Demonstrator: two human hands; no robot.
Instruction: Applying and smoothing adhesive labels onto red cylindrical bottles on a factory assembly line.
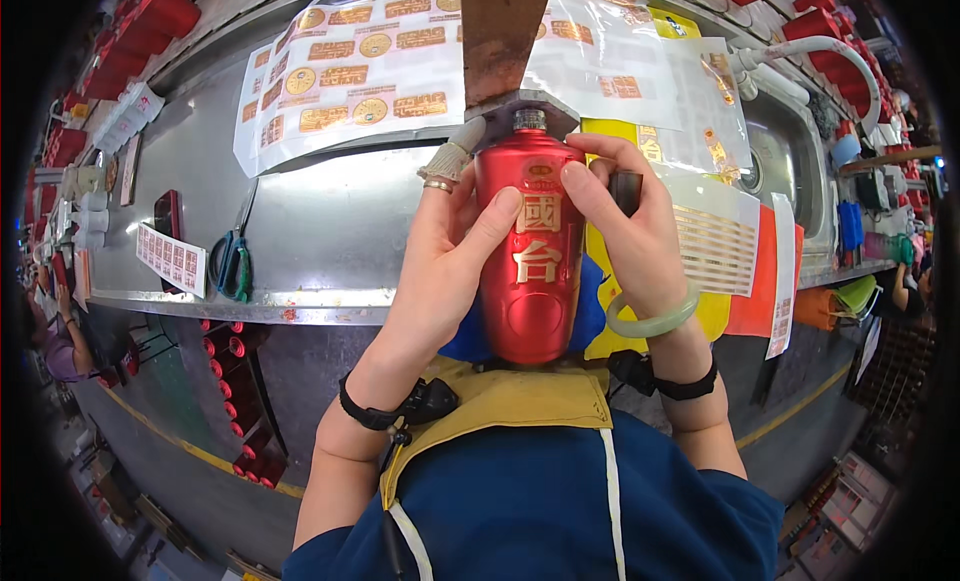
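A glossy red bottle [530, 306] with raised gold characters and a bare threaded neck [529, 121] lies before me, neck pointing away and base toward my apron. My left hand [450, 241] grips its left side, thumb pressed on the front; a ring and a pale finger cover [445, 159] show on that hand. On the right side, my right hand [640, 216] rests thumb and fingertips against the bottle's shoulder. A short dark cylinder, like a tool handle [625, 193], is tucked in the right fingers; its other end is hidden.
Gold sticker sheets [350, 81] cover the back of the steel table [320, 251]. Teal-handled scissors [230, 266], a label strip [172, 259] and a phone [167, 217] lie left. An upright post [505, 41] stands ahead. At right are a sink [785, 161] and curved faucet [840, 46].
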